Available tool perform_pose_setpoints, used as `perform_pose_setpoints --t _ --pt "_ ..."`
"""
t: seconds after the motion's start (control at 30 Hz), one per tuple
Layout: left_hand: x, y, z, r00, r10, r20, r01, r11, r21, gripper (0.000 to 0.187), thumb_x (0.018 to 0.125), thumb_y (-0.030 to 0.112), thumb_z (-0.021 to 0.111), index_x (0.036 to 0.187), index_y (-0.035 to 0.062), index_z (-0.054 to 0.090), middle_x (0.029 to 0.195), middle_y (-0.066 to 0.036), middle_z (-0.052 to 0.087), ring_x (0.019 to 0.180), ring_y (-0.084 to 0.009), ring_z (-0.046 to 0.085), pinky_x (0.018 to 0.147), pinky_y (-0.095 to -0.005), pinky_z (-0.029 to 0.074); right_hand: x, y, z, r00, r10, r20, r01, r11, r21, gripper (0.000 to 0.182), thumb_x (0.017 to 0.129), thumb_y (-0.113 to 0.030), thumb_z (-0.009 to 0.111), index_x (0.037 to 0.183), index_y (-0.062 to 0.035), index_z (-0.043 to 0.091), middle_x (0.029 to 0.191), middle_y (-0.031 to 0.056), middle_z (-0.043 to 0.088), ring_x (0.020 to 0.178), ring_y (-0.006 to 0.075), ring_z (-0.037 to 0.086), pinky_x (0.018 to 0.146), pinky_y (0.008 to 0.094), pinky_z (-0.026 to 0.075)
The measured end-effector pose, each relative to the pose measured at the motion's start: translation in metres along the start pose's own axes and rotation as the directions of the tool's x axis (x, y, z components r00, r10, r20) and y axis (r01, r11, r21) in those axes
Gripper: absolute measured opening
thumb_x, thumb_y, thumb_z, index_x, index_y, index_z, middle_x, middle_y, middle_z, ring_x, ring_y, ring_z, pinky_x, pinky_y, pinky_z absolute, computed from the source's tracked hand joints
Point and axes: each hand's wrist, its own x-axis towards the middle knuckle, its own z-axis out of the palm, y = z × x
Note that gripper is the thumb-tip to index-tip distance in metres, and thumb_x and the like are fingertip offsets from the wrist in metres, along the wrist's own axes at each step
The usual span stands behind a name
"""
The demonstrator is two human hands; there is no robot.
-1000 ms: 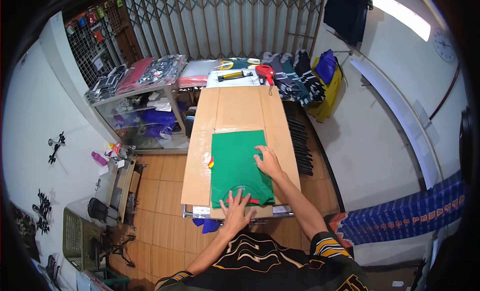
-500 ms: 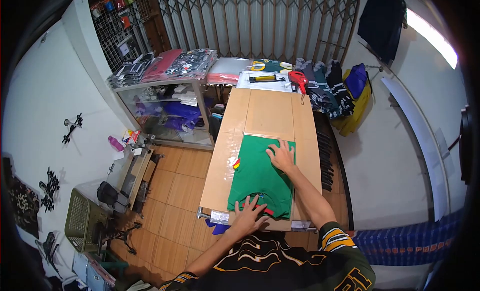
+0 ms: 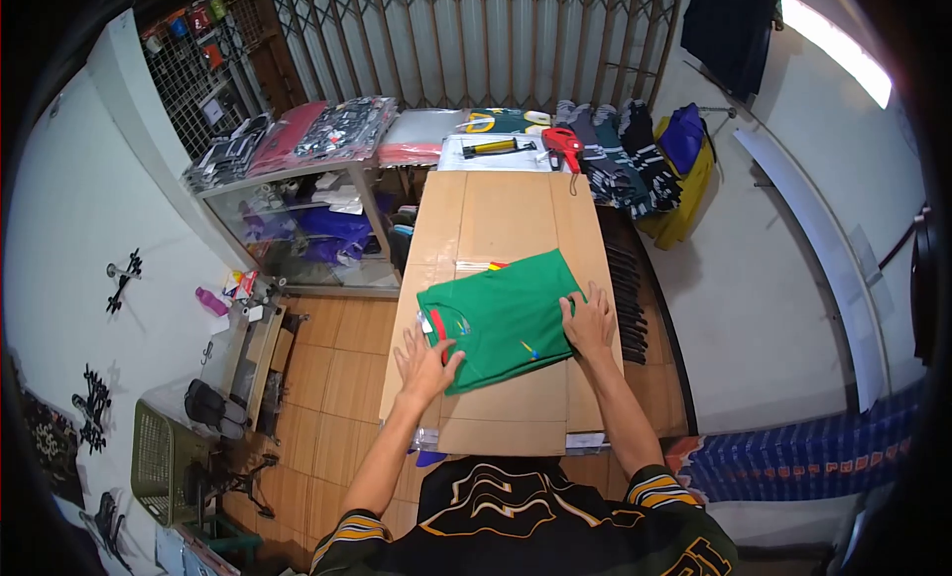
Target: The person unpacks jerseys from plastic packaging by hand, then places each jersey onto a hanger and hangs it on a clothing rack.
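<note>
A folded green T-shirt lies at a slant on the brown board-topped table, its collar to the left. Red trim shows inside the collar, a small coloured emblem sits on the chest, and a yellow-and-red patch shows at the far edge. My left hand is at the collar end, its thumb on the fabric and its fingers spread beside the edge. At the opposite end, my right hand touches the shirt's right edge, thumb on the cloth and fingers apart. Any cloth beneath the fingers is hidden.
Behind the table are a red tool, a yellow-and-black pump and stacked dark clothes. A glass display case with bagged garments stands left. A green basket is at lower left.
The T-shirt has turned about a quarter turn clockwise, so its collar now faces left. My left hand has moved left and forward with the collar end; my right hand is at the opposite edge.
</note>
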Motion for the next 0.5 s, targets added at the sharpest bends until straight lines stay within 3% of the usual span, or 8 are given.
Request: perform_pose_setpoints --t 0.17,0.5 --pt "0.038 -0.003 0.005 0.997 -0.002 0.074 0.002 1.000 0.007 0.054 0.089 0.045 0.070 0.139 0.0266 0.060 0.162 -0.031 0.020 0.150 -0.0522 0.015 0.112 -0.0756 0.017 -0.030 0.003 -0.017 0.997 0.046 -0.061 -0.046 0.999 0.001 0.034 0.097 -0.039 0.061 0.115 -0.0097 0.067 0.147 0.0224 0.047 0.137 0.0419 0.039 0.113 0.0575 0.028" --pt "0.063 -0.006 0.017 0.998 -0.009 0.060 0.011 0.999 -0.035 0.049 0.095 0.036 0.064 0.144 0.0320 0.055 0.161 -0.029 0.024 0.149 -0.0529 0.016 0.111 -0.0766 0.019 -0.075 -0.006 -0.029 0.989 0.082 -0.121 -0.084 0.996 -0.015 0.034 0.094 -0.035 0.066 0.111 -0.0056 0.067 0.145 0.0224 0.047 0.138 0.0405 0.037 0.113 0.0575 0.027"
